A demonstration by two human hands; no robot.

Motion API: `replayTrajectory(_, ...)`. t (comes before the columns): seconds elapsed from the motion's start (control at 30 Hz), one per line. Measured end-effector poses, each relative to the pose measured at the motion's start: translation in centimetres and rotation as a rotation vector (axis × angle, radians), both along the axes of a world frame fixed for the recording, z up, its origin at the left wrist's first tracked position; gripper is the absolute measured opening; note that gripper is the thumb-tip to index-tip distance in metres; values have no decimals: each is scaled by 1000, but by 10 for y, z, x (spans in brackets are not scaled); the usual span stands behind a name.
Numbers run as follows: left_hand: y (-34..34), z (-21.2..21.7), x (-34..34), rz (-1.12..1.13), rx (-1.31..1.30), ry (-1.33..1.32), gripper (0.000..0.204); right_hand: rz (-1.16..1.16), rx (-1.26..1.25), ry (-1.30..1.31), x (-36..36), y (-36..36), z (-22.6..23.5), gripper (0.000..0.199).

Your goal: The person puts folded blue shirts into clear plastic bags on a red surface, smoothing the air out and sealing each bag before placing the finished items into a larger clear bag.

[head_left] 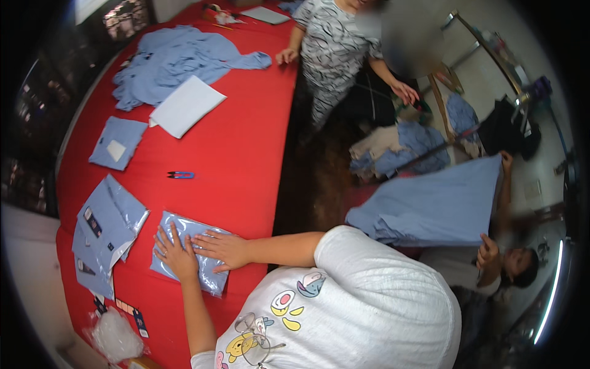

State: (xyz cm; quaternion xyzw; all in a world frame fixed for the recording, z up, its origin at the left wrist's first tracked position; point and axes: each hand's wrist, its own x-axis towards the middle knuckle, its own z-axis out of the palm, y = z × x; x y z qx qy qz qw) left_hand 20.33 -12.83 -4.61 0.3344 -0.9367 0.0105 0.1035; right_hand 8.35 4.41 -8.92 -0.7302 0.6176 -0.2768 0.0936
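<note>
A folded light-blue garment in a clear plastic bag (pixel 212 281) lies on the red-covered table (pixel 227 160). My left hand (pixel 177 253) rests flat on the bag with its fingers stretched out and a ring on one of them. Beside it, my right hand (pixel 221 248) also presses flat on the plastic, its fingertips close to my left hand. Neither hand grips anything. Just left of the bag are several bagged blue garments (pixel 107 212) with dark tags, overlapping one another. Blue-handled thread snips (pixel 180 175) lie beyond the bag.
Farther along the table are a folded blue garment (pixel 114 150), a white stack (pixel 189 107) and a heap of blue garments (pixel 178 58). Crumpled clear plastic (pixel 115 335) sits at the near left. One person (pixel 335 46) stands across; another holds up blue fabric (pixel 436 200) at right.
</note>
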Motion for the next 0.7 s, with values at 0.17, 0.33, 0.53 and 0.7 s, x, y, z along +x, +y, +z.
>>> replayTrajectory(0.17, -3, -11, 7, -11, -71, -43, 61, -2, -80, -6, 5, -6, -14, 97)
replayTrajectory(0.33, -11, -18, 6, -45, -71, -20, 62, -22, -87, -30, 5, -3, -12, 96)
replayTrajectory(0.53, -14, -20, 5, -71, -48, 0, 61, -7, 34, -155, -4, 2, 9, 93)
replayTrajectory(0.7, -23, -13, 20, -9, 309, 72, 62, -18, 37, 179, -39, 58, 31, 76)
